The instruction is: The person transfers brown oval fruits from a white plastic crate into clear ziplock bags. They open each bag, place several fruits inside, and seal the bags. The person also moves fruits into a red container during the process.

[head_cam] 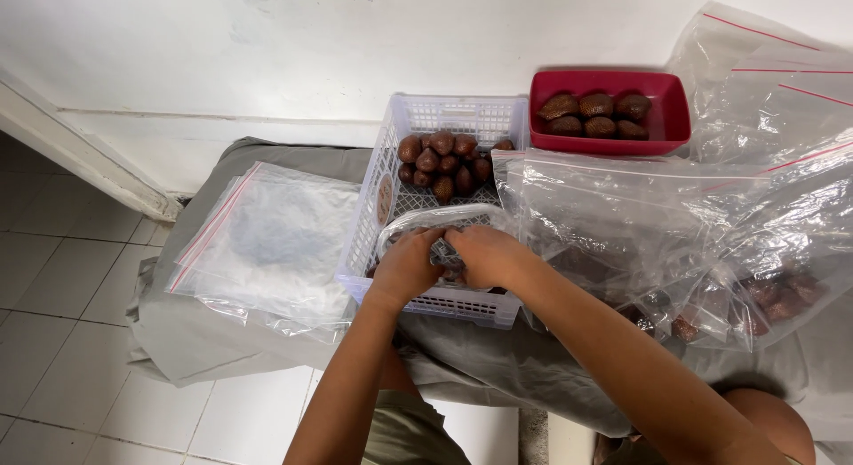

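Grey cloth by a white wall is hosting all this: left hand (407, 268) and right hand (484, 256) are both pinching a clear bag (425, 220) at centre frame, holding it over the white basket (373, 218) of brown scaly fruit (444, 158), probably for easy reach.

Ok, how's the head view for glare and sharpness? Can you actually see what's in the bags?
Head view: soft, even light, no hard shadows. Glare streaks the clear bags on the right, so the fruit inside shows only as dim brown shapes. The basket, the red tray and both hands, left hand and right hand, look sharp. Edges bow slightly from the wide lens.
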